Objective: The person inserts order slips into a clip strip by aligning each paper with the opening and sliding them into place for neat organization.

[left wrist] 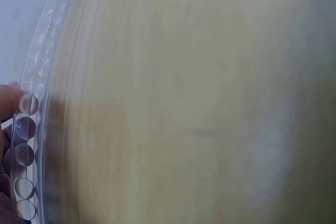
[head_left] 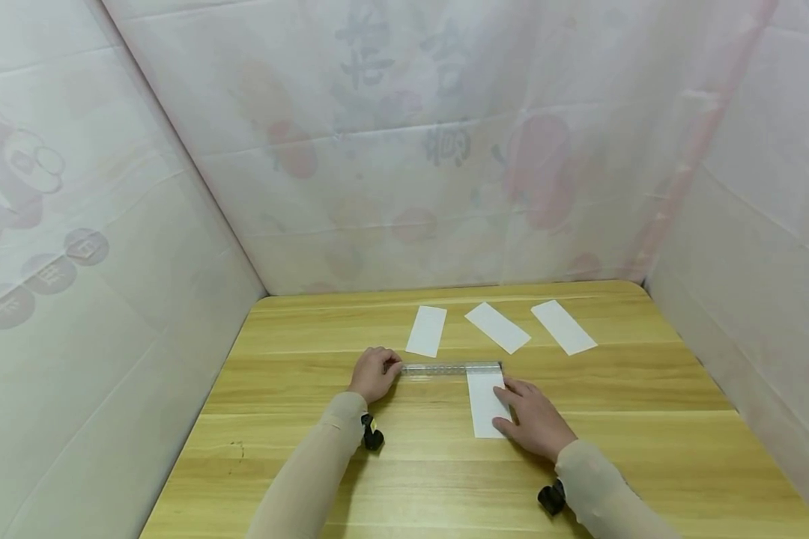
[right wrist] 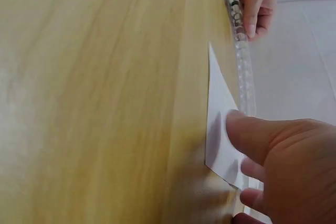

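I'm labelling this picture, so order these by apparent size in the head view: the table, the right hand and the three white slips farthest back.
1. Table
2. Right hand
3. Left slip, middle slip and right slip: too alike to rank

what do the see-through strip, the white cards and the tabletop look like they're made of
See-through strip: probably glossy plastic; transparent, with highlights.
White cards: likely matt paper or thin card; flat, no shine.
Tabletop: wood or wood-look laminate; grain, soft sheen.

White paper slips (head_left: 487,410) on wooden table (head_left: 445,490)
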`<action>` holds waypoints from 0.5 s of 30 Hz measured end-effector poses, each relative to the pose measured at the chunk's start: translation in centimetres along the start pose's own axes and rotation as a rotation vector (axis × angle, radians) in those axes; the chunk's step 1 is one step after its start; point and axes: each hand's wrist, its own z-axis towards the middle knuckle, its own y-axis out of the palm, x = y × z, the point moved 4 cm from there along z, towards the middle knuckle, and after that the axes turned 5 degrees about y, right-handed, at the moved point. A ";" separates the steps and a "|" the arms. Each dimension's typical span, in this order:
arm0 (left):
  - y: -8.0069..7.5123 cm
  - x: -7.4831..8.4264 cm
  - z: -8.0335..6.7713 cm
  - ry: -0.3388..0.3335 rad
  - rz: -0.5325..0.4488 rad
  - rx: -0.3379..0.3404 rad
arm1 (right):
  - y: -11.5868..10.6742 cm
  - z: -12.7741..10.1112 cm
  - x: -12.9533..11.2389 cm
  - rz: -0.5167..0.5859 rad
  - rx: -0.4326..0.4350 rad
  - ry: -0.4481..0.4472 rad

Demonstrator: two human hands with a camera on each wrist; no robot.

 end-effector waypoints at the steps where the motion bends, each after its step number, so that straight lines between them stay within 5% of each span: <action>1: 0.0 0.0 0.0 -0.001 0.000 -0.002 | -0.2 0.1 0.1 0.024 -0.004 0.021; 7: 0.0 0.3 0.1 -0.001 -0.002 -0.004 | -2.2 1.7 1.3 0.114 0.034 0.098; 15: 0.1 -0.1 0.2 -0.011 -0.005 -0.006 | -4.9 5.8 2.1 0.047 0.019 0.038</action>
